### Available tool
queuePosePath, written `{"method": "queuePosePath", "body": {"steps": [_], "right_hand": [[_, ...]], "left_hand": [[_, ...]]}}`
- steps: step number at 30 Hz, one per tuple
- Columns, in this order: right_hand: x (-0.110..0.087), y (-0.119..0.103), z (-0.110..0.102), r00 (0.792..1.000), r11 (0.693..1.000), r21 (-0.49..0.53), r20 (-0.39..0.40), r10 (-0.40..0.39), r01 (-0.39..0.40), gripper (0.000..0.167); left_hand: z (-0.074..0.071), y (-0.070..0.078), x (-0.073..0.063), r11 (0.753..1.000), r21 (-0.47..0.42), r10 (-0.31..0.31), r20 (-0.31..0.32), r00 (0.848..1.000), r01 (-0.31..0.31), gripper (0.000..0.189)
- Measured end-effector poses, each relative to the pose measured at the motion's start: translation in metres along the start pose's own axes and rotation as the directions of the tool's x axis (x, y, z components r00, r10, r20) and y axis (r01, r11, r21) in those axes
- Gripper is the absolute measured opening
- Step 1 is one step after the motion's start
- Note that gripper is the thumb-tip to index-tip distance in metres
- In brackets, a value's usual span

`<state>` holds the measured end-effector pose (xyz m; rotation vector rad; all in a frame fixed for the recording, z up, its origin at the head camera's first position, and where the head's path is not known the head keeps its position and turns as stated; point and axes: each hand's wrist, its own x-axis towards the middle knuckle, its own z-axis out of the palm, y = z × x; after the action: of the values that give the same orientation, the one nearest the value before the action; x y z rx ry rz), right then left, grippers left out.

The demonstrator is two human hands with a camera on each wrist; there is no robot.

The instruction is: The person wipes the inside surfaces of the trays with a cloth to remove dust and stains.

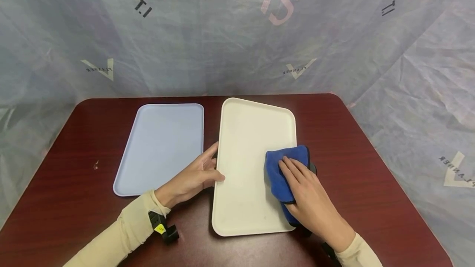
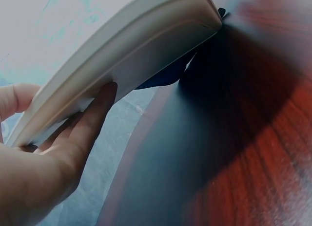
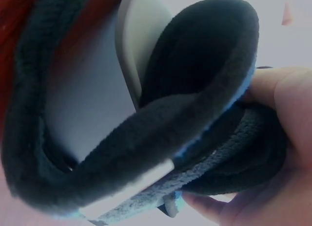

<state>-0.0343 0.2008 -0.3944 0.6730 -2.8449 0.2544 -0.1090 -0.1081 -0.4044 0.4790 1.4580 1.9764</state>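
- While the smooth, cream, rectangular plastic-looking tray (image 1: 248, 147) lies between the two hands, we see its long axis running away from the person, the far end leaning slightly left.
- We find the left grip (image 1: 191, 180) clamped on the tray's left rim, thumb above and fingers beneath; the left wrist view shows that side raised off the dark red, wood-grained counter (image 1: 371, 201).
- We see the right grip (image 1: 311, 201) closed on the soft, blue, dark-edged folded cloth (image 1: 276, 184), its fingers laid over the top.
- That cloth covers part of the tray's right side and its right rim, so we judge the across-tray relation to matter most: rim held at left, cloth at right.
- Both hands are at the nearer half; we note the far end lies beyond both, with the right one nearer the right rim.
- Left of the tray, we see a flat, pale blue, rectangular tray (image 1: 163, 143) on the counter.
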Motion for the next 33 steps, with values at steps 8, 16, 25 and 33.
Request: {"method": "queuePosePath", "body": {"steps": [8,16,25,33], "right_hand": [[0.002,-0.001,0.001,0.996,1.0,-0.01,-0.085,0.002,-0.003,0.071],[0.012,-0.018,0.001,1.0,1.0,0.001,0.014,0.009,-0.009,0.082],[0.03,-0.041,0.002,0.994,0.993,-0.044,0.001,-0.112,0.112,0.088],[0.046,-0.058,0.002,0.979,0.98,-0.018,-0.037,-0.199,0.198,0.089]], "left_hand": [[0.002,0.0,0.0,1.0,-0.013,0.005,0.032,0.999,-0.004,0.094],[0.005,-0.001,0.0,0.999,-0.043,-0.007,0.033,0.999,0.009,0.095],[0.006,-0.001,0.0,0.998,-0.06,-0.006,0.063,0.998,0.01,0.09],[0.005,-0.004,0.0,0.995,-0.097,0.01,0.064,0.998,-0.004,0.076]]}}
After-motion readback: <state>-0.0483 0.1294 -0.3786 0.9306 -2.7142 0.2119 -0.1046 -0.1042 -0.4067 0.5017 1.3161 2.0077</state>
